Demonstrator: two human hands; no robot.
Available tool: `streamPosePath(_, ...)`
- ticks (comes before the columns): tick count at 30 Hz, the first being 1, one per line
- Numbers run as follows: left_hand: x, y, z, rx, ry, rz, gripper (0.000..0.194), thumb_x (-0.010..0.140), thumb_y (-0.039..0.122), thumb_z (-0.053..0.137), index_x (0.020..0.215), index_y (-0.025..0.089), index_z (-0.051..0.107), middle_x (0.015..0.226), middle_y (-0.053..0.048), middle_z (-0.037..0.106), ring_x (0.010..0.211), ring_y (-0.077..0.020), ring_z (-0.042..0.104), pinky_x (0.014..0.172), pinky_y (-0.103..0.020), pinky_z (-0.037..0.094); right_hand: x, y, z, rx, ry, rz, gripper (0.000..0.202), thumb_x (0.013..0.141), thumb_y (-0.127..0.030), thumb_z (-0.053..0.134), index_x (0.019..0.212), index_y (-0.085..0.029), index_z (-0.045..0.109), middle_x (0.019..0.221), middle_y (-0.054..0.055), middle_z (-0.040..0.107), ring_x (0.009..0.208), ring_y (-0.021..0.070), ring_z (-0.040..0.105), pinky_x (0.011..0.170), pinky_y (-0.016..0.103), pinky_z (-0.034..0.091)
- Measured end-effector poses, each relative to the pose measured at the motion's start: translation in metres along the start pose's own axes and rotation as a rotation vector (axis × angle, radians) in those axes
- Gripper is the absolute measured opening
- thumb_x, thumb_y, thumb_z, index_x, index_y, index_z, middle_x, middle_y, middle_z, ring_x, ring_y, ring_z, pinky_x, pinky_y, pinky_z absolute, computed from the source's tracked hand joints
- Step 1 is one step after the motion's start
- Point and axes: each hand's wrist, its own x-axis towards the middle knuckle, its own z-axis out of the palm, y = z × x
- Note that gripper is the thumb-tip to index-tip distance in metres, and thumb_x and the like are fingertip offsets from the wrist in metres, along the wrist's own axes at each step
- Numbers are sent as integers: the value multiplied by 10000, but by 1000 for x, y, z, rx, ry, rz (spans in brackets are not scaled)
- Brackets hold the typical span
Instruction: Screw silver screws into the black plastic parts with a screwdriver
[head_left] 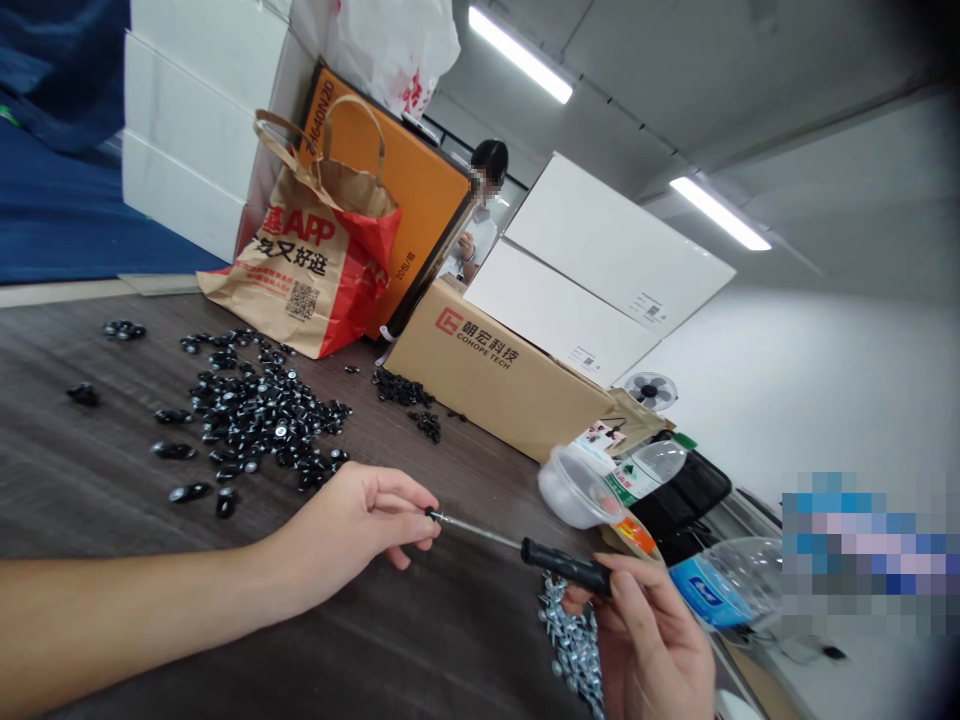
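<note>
My right hand (652,625) is wrapped round the black handle of a screwdriver (566,567), whose metal shaft points left. At the shaft's tip, my left hand (382,515) pinches a small black part (431,512) between thumb and fingers. A large pile of shiny black parts with metal centres (277,425) lies on the dark table (420,630), behind my left forearm. Beside my right hand is a heap of silver screws (571,640), partly hidden by that hand.
Small black pieces (403,388) lie near a cardboard box (495,370). A paper bag (300,255) stands at the back left. A clear plastic tub (574,490) and bottles (724,590) are on the right. Beyond the boxes is a person (480,235).
</note>
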Motion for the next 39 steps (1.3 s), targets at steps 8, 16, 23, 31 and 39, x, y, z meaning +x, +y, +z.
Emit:
streamPosePath(8, 2, -2, -1, 1, -2, -6, 257, 689, 248, 792, 879, 92, 720, 759, -86, 791, 738, -197, 696, 584, -271, 542, 1, 2, 2, -28, 94, -21, 234, 745, -438, 815, 824, -228, 747, 635, 1, 684, 525, 156, 647, 534, 225, 546)
streamPosePath(16, 1, -4, 0, 8, -2, -13, 233, 686, 238, 800, 859, 102, 722, 729, -62, 779, 718, -190, 691, 574, -267, 538, 1, 2, 3, -29, 68, -53, 208, 772, -423, 800, 829, -230, 748, 616, 11, 697, 523, 147, 651, 544, 208, 556)
streamPosePath(23, 3, -6, -1, 14, -7, -21, 224, 678, 231, 811, 844, 108, 725, 704, -53, 767, 690, -185, 681, 566, -271, 531, 0, 2, 2, -25, 62, -54, 183, 816, -395, 772, 857, -219, 744, 615, 26, 698, 535, 150, 655, 550, 206, 554)
streamPosePath(31, 0, -8, 0, 31, -41, 27, 281, 717, 234, 787, 976, 132, 753, 713, -39, 761, 675, -177, 663, 571, -276, 521, 1, 2, 2, -5, 81, -50, 188, 793, -387, 792, 841, -210, 751, 631, 32, 691, 525, 163, 658, 533, 234, 561)
streamPosePath(39, -2, -7, 1, 109, -41, 45, 234, 743, 248, 780, 957, 154, 785, 723, -29, 745, 667, -160, 644, 623, -282, 525, 1, 4, 1, -12, 84, -36, 196, 793, -398, 785, 859, -216, 748, 645, 24, 694, 540, 164, 650, 549, 245, 555)
